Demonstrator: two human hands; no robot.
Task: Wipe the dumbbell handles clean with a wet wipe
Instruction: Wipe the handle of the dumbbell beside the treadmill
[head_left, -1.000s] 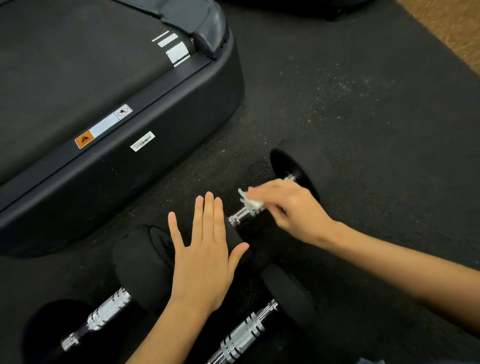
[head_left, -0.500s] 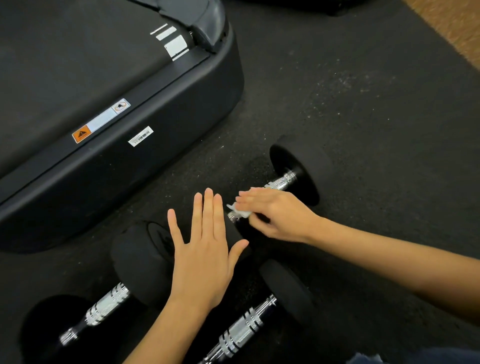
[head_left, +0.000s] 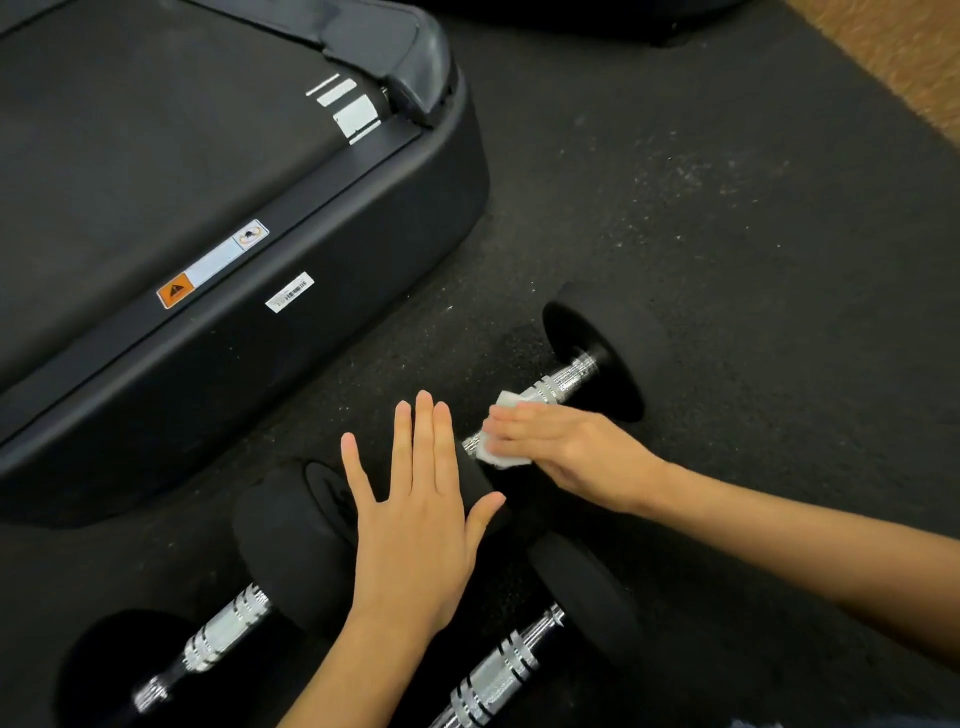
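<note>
a folded white wet wipe (head_left: 500, 448) is pressed onto the ribbed chrome dumbbell handle (head_left: 563, 382) by the right hand (head_left: 566, 451), fingers curled; the left hand (head_left: 415, 512) is laid flat, fingers straight, on the dumbbell's black rubber head (head_left: 470, 480) on the black rubber floor mat (head_left: 753, 218).

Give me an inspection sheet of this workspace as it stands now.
Surface: black rubber mat, pale specks on it.
Job's things: three dumbbells lie on the mat; white wipe on the far handle; near-left handle and near-right handle bare.
Clutter: nothing seen.
Hands: left hand flat on a dumbbell head; right hand presses the wipe to the far handle.
Cables: nothing seen.
Surroundings: treadmill at left; tan floor at top right.
</note>
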